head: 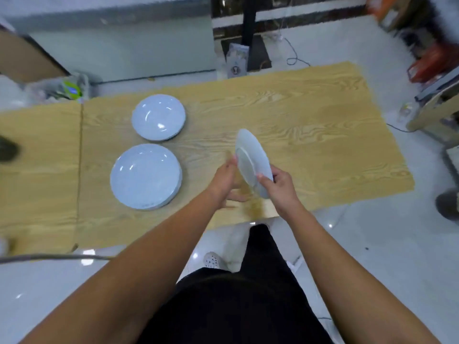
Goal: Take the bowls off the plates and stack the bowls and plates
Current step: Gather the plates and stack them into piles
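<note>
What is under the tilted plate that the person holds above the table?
Bare wooden table and the fingers of the left hand show beneath the tilted plate, which the right hand grips. The table patch right behind it is covered.

We see both forearms (159, 256) bare from the near edge of view up to the left hand (223, 181) and the right hand (282, 188). Between them we make out a plain black garment (236, 309) over the torso, a black trouser leg (263, 249), and a white perforated shoe (213, 260) to its left.
</note>
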